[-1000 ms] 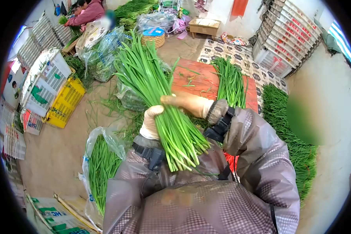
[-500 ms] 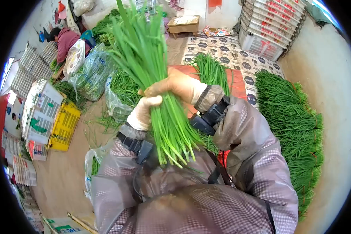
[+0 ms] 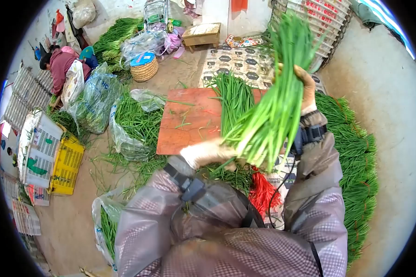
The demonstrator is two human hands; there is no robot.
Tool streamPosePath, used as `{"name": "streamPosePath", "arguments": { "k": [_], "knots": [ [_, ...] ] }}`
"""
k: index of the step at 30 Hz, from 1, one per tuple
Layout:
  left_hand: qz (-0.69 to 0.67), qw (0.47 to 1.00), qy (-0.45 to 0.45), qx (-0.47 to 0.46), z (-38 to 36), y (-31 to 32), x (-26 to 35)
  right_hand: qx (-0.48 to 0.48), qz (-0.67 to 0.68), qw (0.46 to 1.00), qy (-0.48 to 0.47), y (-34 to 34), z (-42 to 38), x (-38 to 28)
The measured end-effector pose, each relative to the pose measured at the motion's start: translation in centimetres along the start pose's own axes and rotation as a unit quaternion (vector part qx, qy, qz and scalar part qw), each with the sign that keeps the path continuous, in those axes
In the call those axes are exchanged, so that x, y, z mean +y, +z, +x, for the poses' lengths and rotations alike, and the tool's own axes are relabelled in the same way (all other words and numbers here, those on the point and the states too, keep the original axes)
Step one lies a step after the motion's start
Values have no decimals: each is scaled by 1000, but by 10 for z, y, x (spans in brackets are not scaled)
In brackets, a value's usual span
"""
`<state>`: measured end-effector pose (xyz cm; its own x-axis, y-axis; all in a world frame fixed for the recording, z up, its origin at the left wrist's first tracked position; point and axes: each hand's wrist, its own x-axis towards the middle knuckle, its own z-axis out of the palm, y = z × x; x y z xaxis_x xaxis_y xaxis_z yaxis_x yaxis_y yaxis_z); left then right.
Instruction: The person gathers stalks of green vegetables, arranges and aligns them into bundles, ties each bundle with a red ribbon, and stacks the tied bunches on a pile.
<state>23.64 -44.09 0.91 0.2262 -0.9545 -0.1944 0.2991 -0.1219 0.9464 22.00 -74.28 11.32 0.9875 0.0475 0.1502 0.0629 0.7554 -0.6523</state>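
Note:
My right hand [image 3: 307,90], in a pale glove, is wrapped round a big bunch of garlic chives [image 3: 282,99], leaf tips up and pale stem ends tilted down to the left. My left hand [image 3: 209,153], also gloved, is low beside those stem ends; its fingers are smeared by motion and partly hidden. Beneath the hands is a reddish board [image 3: 182,131] with a smaller heap of chives [image 3: 235,98] on it. Red ties [image 3: 263,193] hang in a bundle close to my body.
Tied chive bunches [image 3: 356,171] line the right wall. To the left are a plastic bag of loose chives [image 3: 136,122], a yellow crate [image 3: 68,164] and a white crate [image 3: 41,145]. A person [image 3: 64,67] bends over at the far left. A wooden stool [image 3: 201,35] stands behind.
The chive bunch has moved right, away from my body's middle, in my right hand. My left hand has come off it and dropped toward the stem ends. The view has shifted, baring the board and red ties.

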Motion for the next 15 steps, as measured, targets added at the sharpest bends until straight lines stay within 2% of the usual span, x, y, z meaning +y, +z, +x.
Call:
{"name": "streamPosePath", "arguments": {
  "k": [1, 3, 5, 6, 7, 9, 10, 11, 13, 15],
  "knots": [
    [-34, 997, -61, -24, 1, 4, -10, -11, -6, 1000, -15, -14, -5, -6],
    [12, 995, -72, 67, 1, 21, -29, 41, -28, 998, -35, -43, -14, -11],
    [-41, 994, -98, 35, -5, 16, -50, 24, -35, 999, -8, -61, -26, -9],
    [-113, 988, -94, 42, -9, 15, -62, 30, -38, 999, -9, -64, -33, -8],
    [-130, 984, -106, 57, -13, 15, -63, 37, -40, 998, -9, -66, -39, -6],
    [-142, 983, -85, 73, -28, 4, -68, 56, -26, 998, -17, -73, -45, -5],
    [-157, 982, -76, 65, -40, -3, -62, 42, -22, 999, -23, -79, -46, -6],
    [-159, 979, -84, 96, -52, -10, -60, 27, -18, 999, -31, -86, -46, -7],
    [-54, 986, -74, 140, -84, -22, -47, 40, -23, 997, -59, -90, -48, -7],
    [-69, 979, -40, 186, -119, -36, -38, 41, -33, 995, -90, -97, -48, -8]
  ]
}}
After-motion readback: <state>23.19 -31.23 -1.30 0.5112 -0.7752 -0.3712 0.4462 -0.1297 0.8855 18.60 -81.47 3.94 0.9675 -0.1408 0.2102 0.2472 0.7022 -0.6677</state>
